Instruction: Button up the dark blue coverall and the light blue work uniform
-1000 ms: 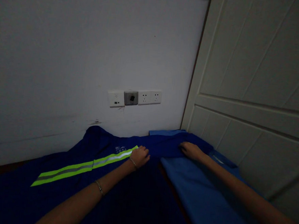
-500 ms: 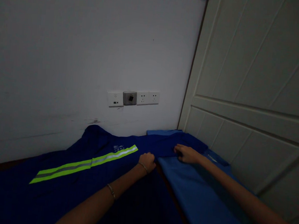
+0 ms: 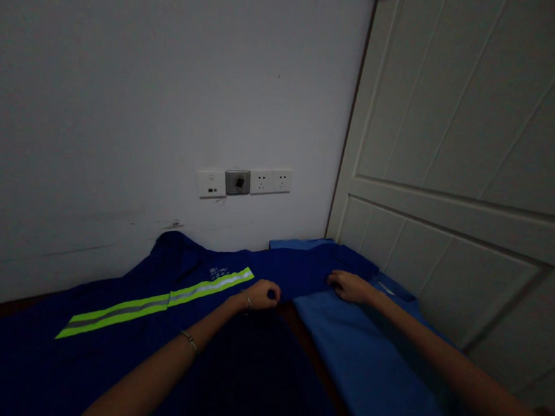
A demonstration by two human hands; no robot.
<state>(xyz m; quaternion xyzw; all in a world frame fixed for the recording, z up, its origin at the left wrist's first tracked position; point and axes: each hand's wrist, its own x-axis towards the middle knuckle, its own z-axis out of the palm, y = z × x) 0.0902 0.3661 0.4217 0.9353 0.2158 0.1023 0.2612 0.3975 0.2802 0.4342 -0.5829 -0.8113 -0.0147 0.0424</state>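
A dark blue work jacket lies spread out, with a yellow-green and silver reflective stripe across it and small pale print above the stripe. Its sleeve stretches right over a lighter blue folded cloth. My left hand is closed at the lower edge of the sleeve, thumb and fingers curled into a ring against the fabric. Farther right, my right hand pinches the sleeve's lower edge near its end. The fingertips of both hands are partly lost in the dim light.
Behind the jacket rises a white wall with wall sockets and a grey switch plate. A white panelled door stands close on the right. A dark reddish-brown strip of the surface shows between the cloths.
My left hand has shifted slightly left and turned, its thumb and fingers now forming a ring. My right hand stays at the sleeve, and the view has turned slightly right.
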